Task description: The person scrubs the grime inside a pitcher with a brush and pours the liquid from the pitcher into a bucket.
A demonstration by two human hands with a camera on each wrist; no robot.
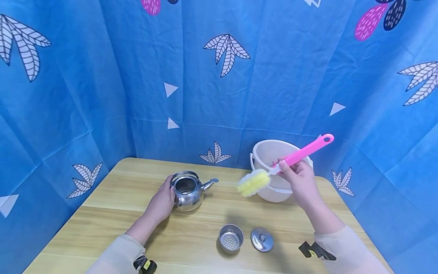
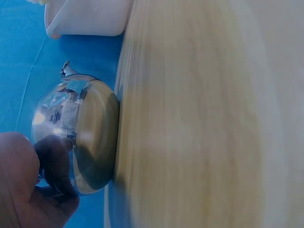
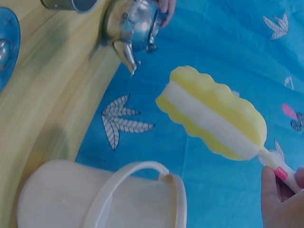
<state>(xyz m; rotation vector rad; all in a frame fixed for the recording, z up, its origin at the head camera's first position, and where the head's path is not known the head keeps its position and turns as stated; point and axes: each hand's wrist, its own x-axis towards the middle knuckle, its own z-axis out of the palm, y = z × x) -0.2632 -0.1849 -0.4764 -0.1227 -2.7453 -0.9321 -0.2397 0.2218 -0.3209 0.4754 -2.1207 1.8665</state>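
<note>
A shiny steel kettle (image 1: 187, 193) stands lidless on the table, its spout toward the right. My left hand (image 1: 165, 198) grips it on the left side, and the left wrist view shows the fingers (image 2: 53, 159) against its rounded wall. In my right hand (image 1: 301, 180) is a sponge bottle brush (image 1: 254, 182), pinched at the white neck below its pink handle. Its yellow and white sponge head (image 3: 213, 114) points left and down, up in the air between the kettle and a white bucket (image 1: 273, 195). The right hand overlaps the bucket in the head view.
Nearer me on the table (image 1: 184, 236) lie a small steel strainer cup (image 1: 230, 239) with a perforated bottom and a round steel lid (image 1: 262, 239) with a knob. A patterned blue curtain (image 1: 219, 102) surrounds the table's back and sides.
</note>
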